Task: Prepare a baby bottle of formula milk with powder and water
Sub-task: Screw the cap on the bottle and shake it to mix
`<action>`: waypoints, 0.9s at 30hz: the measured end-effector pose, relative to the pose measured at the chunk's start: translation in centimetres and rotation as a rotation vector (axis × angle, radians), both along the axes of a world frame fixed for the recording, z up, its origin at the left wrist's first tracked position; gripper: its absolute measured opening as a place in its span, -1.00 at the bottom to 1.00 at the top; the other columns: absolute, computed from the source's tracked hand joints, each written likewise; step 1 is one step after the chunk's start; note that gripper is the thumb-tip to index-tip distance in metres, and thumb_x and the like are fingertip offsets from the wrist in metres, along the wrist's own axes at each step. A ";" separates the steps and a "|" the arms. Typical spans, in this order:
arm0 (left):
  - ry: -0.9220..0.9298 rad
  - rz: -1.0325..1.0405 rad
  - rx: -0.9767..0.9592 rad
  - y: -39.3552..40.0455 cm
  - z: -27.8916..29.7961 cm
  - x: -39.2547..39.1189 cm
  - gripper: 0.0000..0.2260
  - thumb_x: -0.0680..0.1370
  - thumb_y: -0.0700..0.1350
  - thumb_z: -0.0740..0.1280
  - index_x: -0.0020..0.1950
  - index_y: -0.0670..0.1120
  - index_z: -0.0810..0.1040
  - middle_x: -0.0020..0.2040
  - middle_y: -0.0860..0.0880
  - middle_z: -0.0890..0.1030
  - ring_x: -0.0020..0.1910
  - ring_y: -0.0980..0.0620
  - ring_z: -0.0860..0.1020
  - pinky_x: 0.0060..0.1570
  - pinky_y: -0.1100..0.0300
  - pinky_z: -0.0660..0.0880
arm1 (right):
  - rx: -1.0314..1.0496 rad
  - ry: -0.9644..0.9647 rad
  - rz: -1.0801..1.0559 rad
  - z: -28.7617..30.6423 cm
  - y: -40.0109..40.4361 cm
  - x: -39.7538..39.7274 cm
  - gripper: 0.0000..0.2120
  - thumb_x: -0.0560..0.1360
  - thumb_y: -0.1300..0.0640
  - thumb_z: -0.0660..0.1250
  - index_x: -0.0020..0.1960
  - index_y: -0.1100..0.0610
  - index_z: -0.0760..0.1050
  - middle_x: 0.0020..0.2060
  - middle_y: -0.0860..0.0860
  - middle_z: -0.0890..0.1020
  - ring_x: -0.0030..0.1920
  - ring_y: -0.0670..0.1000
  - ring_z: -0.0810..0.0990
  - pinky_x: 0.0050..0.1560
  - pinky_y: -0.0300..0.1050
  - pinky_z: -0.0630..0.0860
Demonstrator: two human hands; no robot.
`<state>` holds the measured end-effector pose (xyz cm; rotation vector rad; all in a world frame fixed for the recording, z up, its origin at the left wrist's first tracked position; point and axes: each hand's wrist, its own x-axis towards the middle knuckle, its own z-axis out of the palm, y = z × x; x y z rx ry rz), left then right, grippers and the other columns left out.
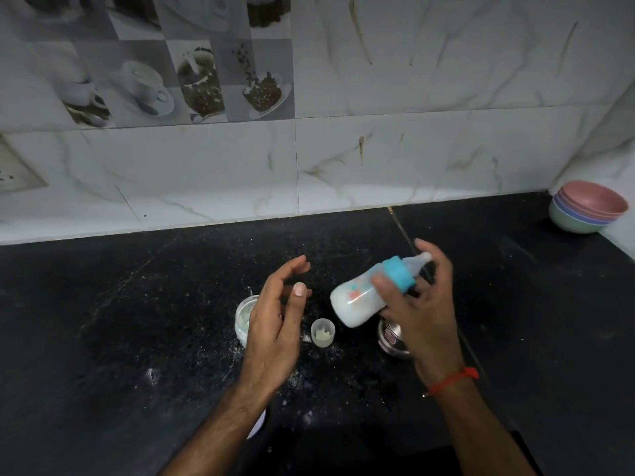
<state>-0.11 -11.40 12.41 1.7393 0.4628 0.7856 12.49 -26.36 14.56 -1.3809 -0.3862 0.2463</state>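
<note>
A baby bottle (357, 300) filled with white milk, with a blue collar and a clear teat, lies tilted in the air, teat pointing up and to the right. My right hand (422, 310) grips it around the blue collar, and a red thread circles that wrist. My left hand (275, 324) hovers to the left of the bottle with fingers apart, holding nothing. Behind the left hand stands a glass jar (243, 317) with white powder in it. The bottle's small translucent cap (323, 333) sits mouth-up on the black counter (137, 321) between my hands.
A small steel cup (391, 338) stands under my right hand. White powder is spilled over the counter around the jar and cap. Stacked coloured bowls (587, 207) sit in the far right corner. A tiled wall runs along the back; a switch plate (13, 170) is at left.
</note>
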 end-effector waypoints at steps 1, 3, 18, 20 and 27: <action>0.001 0.002 -0.002 0.0 0.0 0.0 -0.62 0.68 -0.01 0.19 0.50 0.00 0.46 0.36 0.11 0.60 0.16 0.12 0.67 0.11 0.41 0.51 | 0.160 0.227 -0.021 0.5 0.1 0.0 -0.33 0.42 0.06 0.50 0.46 -0.09 0.35 0.20 0.07 0.65 0.09 0.05 0.74 -0.09 -0.02 0.71; 0.008 0.002 -0.003 0.0 0.0 -0.1 -0.62 0.68 0.00 0.19 0.50 0.01 0.45 0.36 0.12 0.60 0.17 0.13 0.66 0.12 0.41 0.51 | 0.441 0.638 0.025 0.8 -0.1 0.6 -0.40 0.51 -0.03 0.40 0.50 0.09 0.38 0.23 0.17 0.67 0.08 0.13 0.75 -0.15 -0.03 0.71; 0.014 -0.010 0.008 -0.2 0.1 0.2 -0.61 0.68 0.01 0.19 0.50 0.03 0.44 0.38 0.13 0.59 0.19 0.16 0.65 0.11 0.42 0.51 | -0.109 -0.211 0.071 0.5 -0.2 -0.5 -0.21 0.34 0.00 0.57 0.48 -0.19 0.28 0.20 -0.08 0.59 0.20 0.03 0.68 0.14 -0.07 0.65; 0.013 -0.011 0.008 -0.2 0.1 0.3 -0.61 0.68 0.01 0.19 0.50 0.04 0.44 0.38 0.13 0.59 0.19 0.16 0.65 0.11 0.42 0.51 | -0.105 -0.167 0.069 0.6 0.0 -0.8 -0.22 0.35 0.03 0.56 0.48 -0.18 0.28 0.20 -0.07 0.59 0.19 0.04 0.68 0.12 -0.05 0.66; 0.000 -0.003 -0.002 -0.1 0.2 0.1 -0.62 0.68 0.00 0.19 0.50 0.02 0.45 0.37 0.13 0.60 0.19 0.13 0.66 0.14 0.41 0.51 | 0.522 0.822 0.143 1.6 -0.1 0.0 -0.40 0.54 -0.08 0.34 0.51 0.15 0.39 0.28 0.21 0.65 0.16 0.17 0.72 -0.11 0.01 0.72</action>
